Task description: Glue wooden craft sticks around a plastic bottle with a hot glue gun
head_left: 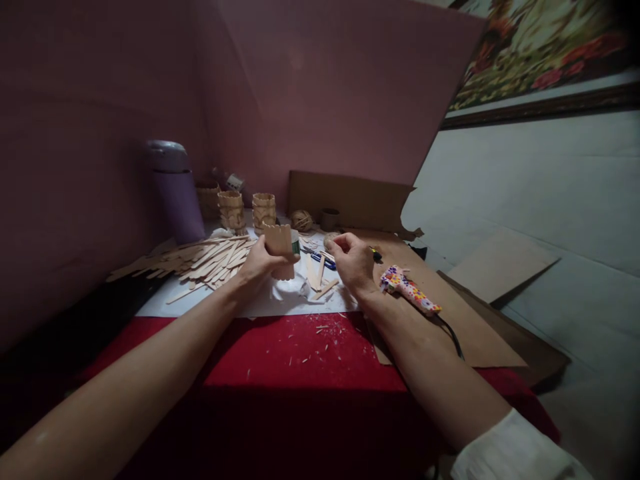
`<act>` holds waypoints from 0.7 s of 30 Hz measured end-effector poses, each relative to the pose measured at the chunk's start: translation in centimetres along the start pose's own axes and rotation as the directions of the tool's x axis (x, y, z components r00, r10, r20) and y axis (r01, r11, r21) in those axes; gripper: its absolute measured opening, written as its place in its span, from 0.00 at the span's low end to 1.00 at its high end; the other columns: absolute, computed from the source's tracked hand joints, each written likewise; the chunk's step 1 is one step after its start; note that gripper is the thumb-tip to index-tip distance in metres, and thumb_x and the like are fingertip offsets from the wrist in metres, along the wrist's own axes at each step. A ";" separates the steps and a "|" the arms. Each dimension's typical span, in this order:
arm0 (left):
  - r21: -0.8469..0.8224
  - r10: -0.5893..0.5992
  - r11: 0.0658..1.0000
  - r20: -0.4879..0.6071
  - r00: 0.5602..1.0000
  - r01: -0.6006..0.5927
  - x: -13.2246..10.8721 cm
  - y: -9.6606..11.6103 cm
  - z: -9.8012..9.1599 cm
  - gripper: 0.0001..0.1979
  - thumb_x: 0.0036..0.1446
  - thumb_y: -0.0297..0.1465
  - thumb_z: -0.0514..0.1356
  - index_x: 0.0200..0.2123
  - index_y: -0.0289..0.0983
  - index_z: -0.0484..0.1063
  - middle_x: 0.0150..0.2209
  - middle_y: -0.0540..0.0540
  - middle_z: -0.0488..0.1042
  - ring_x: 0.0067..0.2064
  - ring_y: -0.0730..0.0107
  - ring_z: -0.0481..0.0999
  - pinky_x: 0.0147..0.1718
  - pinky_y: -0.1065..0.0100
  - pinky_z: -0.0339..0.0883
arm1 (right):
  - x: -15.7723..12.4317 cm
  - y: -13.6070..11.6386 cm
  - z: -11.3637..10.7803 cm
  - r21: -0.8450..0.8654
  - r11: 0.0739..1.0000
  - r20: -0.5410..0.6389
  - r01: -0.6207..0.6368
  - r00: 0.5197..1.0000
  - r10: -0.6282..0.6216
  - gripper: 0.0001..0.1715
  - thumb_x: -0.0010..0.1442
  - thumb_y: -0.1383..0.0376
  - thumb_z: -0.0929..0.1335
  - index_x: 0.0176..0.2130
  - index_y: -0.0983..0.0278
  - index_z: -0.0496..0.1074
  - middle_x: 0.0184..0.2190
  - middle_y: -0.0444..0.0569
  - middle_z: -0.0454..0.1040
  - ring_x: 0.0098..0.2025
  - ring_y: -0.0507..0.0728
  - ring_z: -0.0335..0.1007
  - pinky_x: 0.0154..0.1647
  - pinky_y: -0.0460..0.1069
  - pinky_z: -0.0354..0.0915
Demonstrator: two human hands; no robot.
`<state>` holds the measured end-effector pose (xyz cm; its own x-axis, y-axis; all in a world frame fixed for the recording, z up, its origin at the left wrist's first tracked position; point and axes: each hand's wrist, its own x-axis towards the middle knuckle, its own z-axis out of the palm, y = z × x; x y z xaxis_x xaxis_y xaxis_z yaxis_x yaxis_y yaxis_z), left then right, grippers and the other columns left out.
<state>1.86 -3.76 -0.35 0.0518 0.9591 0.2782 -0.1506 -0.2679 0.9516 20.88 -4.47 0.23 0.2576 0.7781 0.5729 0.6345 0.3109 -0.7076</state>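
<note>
My left hand (259, 261) is wrapped round a small holder of craft sticks (278, 240), tilted, with a green-and-white patch showing at its right side. My right hand (353, 260) is closed in a pinch to the right of it. Whatever its fingertips hold, if anything, is too small to make out. Just behind those fingertips lies a pale round thing (330, 240), partly covered by the hand. Between my hands are blue-handled scissors (324, 261) and a few loose craft sticks (320, 272) on white paper.
A pile of craft sticks (220, 261) lies left, before a purple flask (176, 197). Two finished-looking stick cups (263, 212) and a twine ball (301, 221) stand behind. A flower-patterned glue gun (409, 291) with a black cord rests on cardboard (450, 327) at right.
</note>
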 end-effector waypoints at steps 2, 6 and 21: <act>-0.098 -0.020 0.995 0.017 1.000 0.021 -0.1 0.3 0.0 0.31 0.32 0.33 0.76 0.41 0.35 0.69 0.35 0.47 0.73 0.35 0.67 0.72 0.33 0.67 0.66 | -0.1 -0.1 0.1 0.035 0.999 -0.006 0.006 1.000 -0.005 0.10 0.57 0.58 0.68 0.30 0.62 0.73 0.28 0.47 0.78 0.31 0.56 0.71 0.34 0.50 0.64; -0.292 -0.127 0.945 0.088 0.988 0.148 -0.6 1.2 0.1 0.25 0.40 0.36 0.73 0.41 0.36 0.69 0.33 0.47 0.72 0.34 0.65 0.73 0.34 0.61 0.71 | 0.2 -0.8 -1.2 0.184 0.982 0.016 0.043 0.999 -0.047 0.14 0.59 0.56 0.67 0.28 0.63 0.71 0.25 0.46 0.75 0.28 0.54 0.68 0.32 0.49 0.64; -0.419 -0.251 0.864 0.124 0.960 0.280 -0.9 2.5 0.4 0.15 0.47 0.34 0.68 0.39 0.35 0.74 0.31 0.43 0.76 0.31 0.63 0.76 0.30 0.61 0.74 | -0.2 5.1 -15.1 -0.724 0.667 0.404 0.173 0.891 0.208 0.21 0.52 0.52 0.71 0.41 0.62 0.79 0.40 0.58 0.79 0.41 0.66 0.75 0.36 0.53 0.64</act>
<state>1.81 -5.38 1.85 0.2097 0.9767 0.0447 -0.5296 0.0750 0.8449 35.13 -11.26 2.75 0.0672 0.9782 0.1966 0.9958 -0.0536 -0.0737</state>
